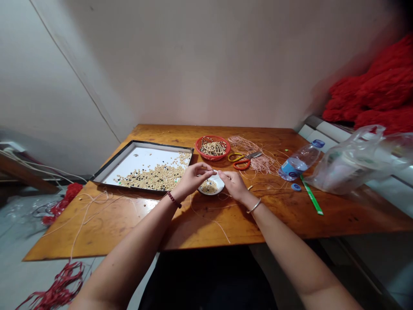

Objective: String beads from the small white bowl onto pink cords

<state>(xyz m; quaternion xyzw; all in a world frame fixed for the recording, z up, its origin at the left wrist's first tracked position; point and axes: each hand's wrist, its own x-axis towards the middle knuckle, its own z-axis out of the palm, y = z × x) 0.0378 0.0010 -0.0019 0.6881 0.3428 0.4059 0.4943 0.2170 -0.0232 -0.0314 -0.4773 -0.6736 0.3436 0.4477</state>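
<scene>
Over a small white dish [220, 184] of beads, my left hand [194, 177] and my right hand [234, 186] meet fingertip to fingertip. Thumb and forefinger are pinched on each hand. A tiny pale thing shows between the fingertips, too small to make out. Loose tan beads [208, 186] lie in the dish, partly hidden by my fingers. From beneath my left hand a thin cord [211, 219] runs toward the table's front edge. More thin cord and a few beads lie beside and under my right hand.
Left stands a shallow black-rimmed tray [129, 157] of beads. Behind the dish are a red basket [228, 151] of beaded strands, scissors [241, 163] and pink cord [263, 161]. Right are a water bottle [298, 162], blue cap [296, 187], green strip [311, 196] and plastic bag [348, 168].
</scene>
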